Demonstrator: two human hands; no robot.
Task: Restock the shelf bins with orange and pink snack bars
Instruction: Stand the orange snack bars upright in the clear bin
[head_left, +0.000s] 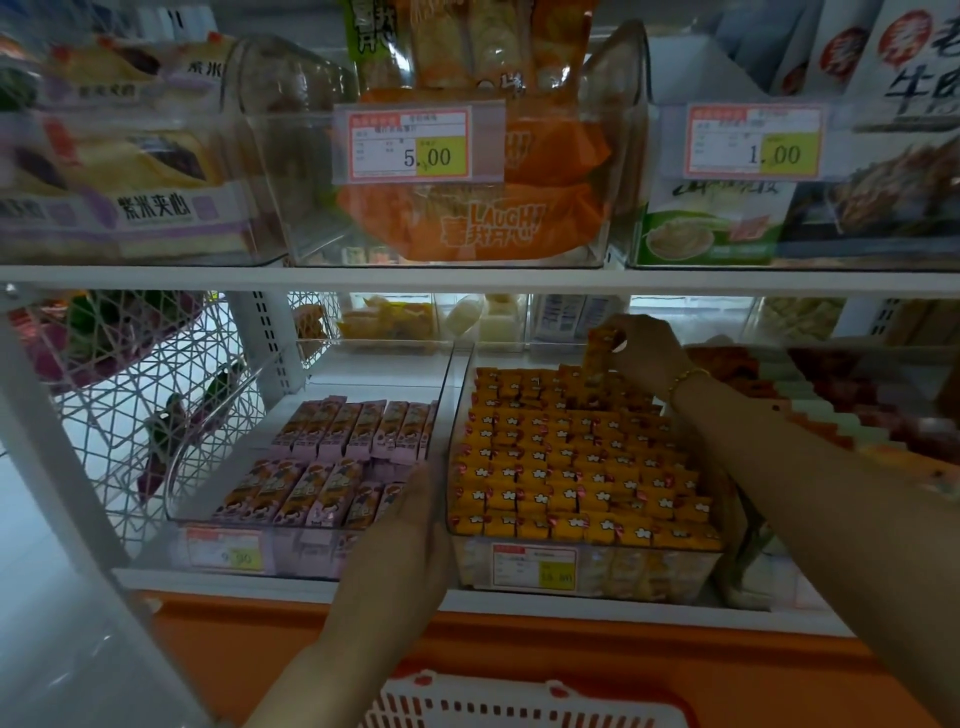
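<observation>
Two clear bins stand side by side on the lower shelf. The right bin is packed with rows of orange snack bars. The left bin holds pink snack bars in two rows, with bare room at its back. My right hand reaches to the back of the orange bin and pinches an upright orange bar at its top. My left hand rests on the wall between the two bins, fingers curled at the pink bin's front right corner; whether it holds anything is hidden.
A white and red basket sits below, in front of the orange shelf base. A white wire rack hangs at the left. The upper shelf overhangs with clear bins of snack bags and price tags. More bins stand to the right.
</observation>
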